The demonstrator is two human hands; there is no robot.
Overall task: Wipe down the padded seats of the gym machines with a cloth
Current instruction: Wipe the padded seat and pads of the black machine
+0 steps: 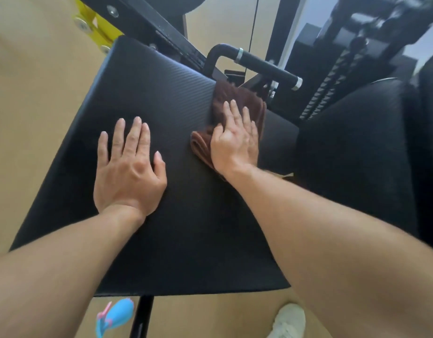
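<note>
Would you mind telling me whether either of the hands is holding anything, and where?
Nothing is gripped. The right hand presses flat on the brown cloth; the left hand rests flat on the seat pad.

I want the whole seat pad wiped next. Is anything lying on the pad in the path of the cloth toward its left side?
Only the left hand, resting flat with fingers spread on the seat pad, left of the brown cloth under the right hand. Otherwise the pad's surface shows nothing in the way.
</note>
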